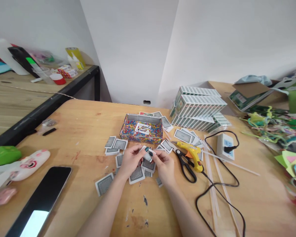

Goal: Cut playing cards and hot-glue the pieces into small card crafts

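My left hand (131, 160) and my right hand (164, 164) meet over the middle of the table. Between their fingertips they pinch a small grey-backed playing card (147, 155), thumbs on its near face. Whether it is whole, cut or folded I cannot tell. Loose cards lie around and beneath my hands, among them a face-down card (136, 175) just below the left fingers and another card (105, 184) beside the left forearm. Just beyond my hands stands an open box (123, 133) with a colourful speckled pattern, and a face-up card (142, 128) rests in it.
Right of my hands lie black-handled scissors (186, 166) and a yellow glue gun (193, 154), its cord running to a power strip (223, 148). Clear glue sticks (213, 191) lie nearby. Stacked card boxes (198, 107) stand behind. A phone (43, 200) lies front left.
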`<state>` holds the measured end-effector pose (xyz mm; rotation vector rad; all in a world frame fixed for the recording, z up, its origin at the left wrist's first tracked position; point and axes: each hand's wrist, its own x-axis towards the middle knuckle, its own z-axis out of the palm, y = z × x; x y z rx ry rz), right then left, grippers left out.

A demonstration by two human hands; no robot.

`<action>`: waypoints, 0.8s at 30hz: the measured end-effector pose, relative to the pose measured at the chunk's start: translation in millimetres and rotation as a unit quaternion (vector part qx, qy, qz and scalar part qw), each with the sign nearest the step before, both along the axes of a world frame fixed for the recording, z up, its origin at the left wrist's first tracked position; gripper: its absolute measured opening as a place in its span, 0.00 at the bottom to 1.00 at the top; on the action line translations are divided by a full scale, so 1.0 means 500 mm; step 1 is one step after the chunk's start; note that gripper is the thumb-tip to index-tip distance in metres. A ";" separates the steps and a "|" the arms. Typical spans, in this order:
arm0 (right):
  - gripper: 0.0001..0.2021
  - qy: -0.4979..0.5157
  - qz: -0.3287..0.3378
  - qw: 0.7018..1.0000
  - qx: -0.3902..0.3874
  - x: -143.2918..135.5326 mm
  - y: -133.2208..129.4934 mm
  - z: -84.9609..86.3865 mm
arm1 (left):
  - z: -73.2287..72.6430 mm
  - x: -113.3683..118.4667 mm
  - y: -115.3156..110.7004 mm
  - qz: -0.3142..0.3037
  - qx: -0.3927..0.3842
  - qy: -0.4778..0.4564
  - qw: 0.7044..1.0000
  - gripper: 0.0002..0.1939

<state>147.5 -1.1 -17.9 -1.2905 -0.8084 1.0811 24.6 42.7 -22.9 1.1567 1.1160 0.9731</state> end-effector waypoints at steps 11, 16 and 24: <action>0.10 -0.021 0.004 1.000 -0.013 0.005 -0.001 -0.002 | 0.011 0.000 0.000 -0.019 0.022 -0.008 1.000 0.11; 0.11 -0.035 0.007 0.999 -0.014 0.010 -0.002 -0.011 | 0.008 -0.002 0.001 -0.031 0.023 -0.004 0.999 0.10; 0.11 -0.038 0.003 0.999 -0.014 0.011 -0.002 -0.013 | 0.006 0.003 0.000 -0.018 -0.001 -0.035 0.999 0.10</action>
